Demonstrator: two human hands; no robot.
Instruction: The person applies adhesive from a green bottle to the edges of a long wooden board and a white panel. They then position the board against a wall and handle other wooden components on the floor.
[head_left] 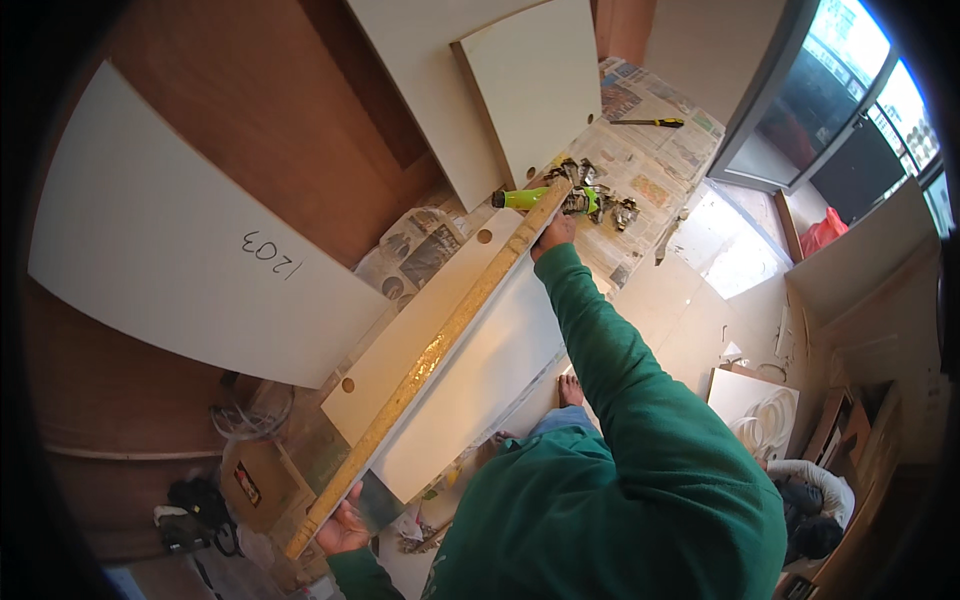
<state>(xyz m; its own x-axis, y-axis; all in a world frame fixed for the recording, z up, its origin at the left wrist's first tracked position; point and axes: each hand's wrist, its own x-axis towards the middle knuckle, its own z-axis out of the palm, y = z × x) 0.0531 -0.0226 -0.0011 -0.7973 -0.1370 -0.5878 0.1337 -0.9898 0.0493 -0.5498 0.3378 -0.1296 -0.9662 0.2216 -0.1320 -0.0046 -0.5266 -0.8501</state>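
A long white panel stands tilted on its edge between my two hands, its upward narrow edge [432,352] yellowish brown and shiny in places, as if coated. At the near end my left hand [343,525] grips it, fingers wrapped round the side. My right hand [556,235] is closed on its far end. Beneath it lies a white board [410,335] with round holes, on newspaper. Just past my right hand rests a lime-green tool [520,200] with a black end, partly hidden by the panel. Crumpled dark scraps [622,213] lie beside it.
White panels [535,85] lean at the back, and a curved white panel [190,240] stands at left. A yellow-and-black hand tool [655,122] lies on newspaper [660,175]. Rolled white strips [768,420] and another person [815,500] are at lower right. A glass door [820,100] stands far right.
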